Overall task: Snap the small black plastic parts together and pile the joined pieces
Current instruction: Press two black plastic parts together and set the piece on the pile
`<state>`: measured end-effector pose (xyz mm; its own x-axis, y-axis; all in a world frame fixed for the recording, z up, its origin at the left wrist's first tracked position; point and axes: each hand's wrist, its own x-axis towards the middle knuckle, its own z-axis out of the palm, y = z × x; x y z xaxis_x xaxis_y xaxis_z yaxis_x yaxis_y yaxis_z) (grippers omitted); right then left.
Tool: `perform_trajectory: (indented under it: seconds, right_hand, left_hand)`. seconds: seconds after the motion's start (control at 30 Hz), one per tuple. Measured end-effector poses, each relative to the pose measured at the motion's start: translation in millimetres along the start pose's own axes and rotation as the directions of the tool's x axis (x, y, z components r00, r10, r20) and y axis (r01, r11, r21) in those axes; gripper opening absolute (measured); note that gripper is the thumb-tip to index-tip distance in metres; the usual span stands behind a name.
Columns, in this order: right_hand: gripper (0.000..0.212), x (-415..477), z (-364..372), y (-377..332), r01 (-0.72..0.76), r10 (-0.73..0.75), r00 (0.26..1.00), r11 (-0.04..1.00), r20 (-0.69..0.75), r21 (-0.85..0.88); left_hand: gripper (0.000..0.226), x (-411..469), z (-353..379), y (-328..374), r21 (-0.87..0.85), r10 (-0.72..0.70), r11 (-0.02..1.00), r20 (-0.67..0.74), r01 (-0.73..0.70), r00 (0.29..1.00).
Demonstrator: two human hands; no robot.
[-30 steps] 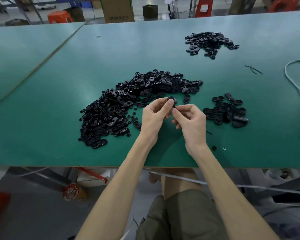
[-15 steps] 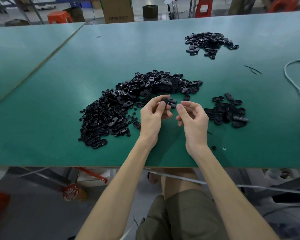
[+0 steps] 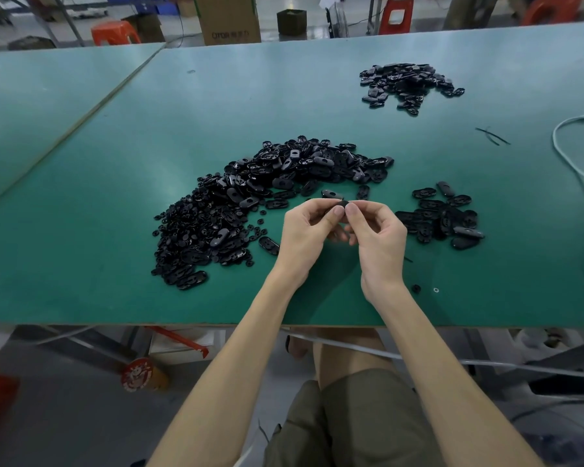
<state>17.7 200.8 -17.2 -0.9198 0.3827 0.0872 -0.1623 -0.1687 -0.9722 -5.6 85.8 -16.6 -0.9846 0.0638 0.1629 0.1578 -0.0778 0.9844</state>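
My left hand and my right hand meet above the green table, both pinching one small black plastic part between thumbs and fingertips. Most of that part is hidden by my fingers. A big heap of loose black parts spreads to the left and behind my hands. A smaller pile of black oval pieces lies just right of my right hand. A third pile of black pieces sits far back on the right.
A white cable curves along the table's right side. Two thin black strips lie near it. A tiny black part and a small ring rest by the front edge. Boxes and red stools stand beyond the table.
My hands were apart half a second ago, with the part in my left fingers; my right hand has come back and now both pinch the part together.
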Motion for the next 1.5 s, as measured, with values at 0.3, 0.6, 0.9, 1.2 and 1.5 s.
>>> perform_trajectory:
  seconds: [0.3,0.6,0.9,1.2,1.5]
  right_hand:
    - [0.004,-0.6,-0.7,-0.7,0.0,0.0,1.0,1.0,0.0,-0.02]
    - [0.005,-1.4,0.1,-2.8,-0.001,0.001,1.0,1.0,-0.026,0.013]
    - [0.004,-1.8,-0.1,-4.0,-0.01,0.012,0.998,1.0,-0.066,0.026]
    - [0.007,-1.5,-1.9,-5.0,-0.014,0.017,0.998,0.998,-0.062,0.055]
    - [0.009,-2.5,-1.2,-6.3,-0.019,0.021,0.999,0.999,-0.046,0.035]
  left_hand:
    - [0.016,-0.3,-1.5,-1.5,0.014,0.024,1.0,-0.033,-0.024,0.999]
    - [0.021,-1.1,-0.9,2.3,-0.015,0.011,1.0,0.027,-0.011,1.0]
    - [0.021,-2.0,-0.1,3.9,-0.026,0.001,1.0,0.033,-0.001,0.999]
    - [0.021,-1.1,-0.7,2.4,-0.038,-0.012,0.999,0.047,0.014,0.999]
    - [0.02,-1.7,-0.7,5.5,-0.027,-0.023,0.999,0.018,0.024,1.0]
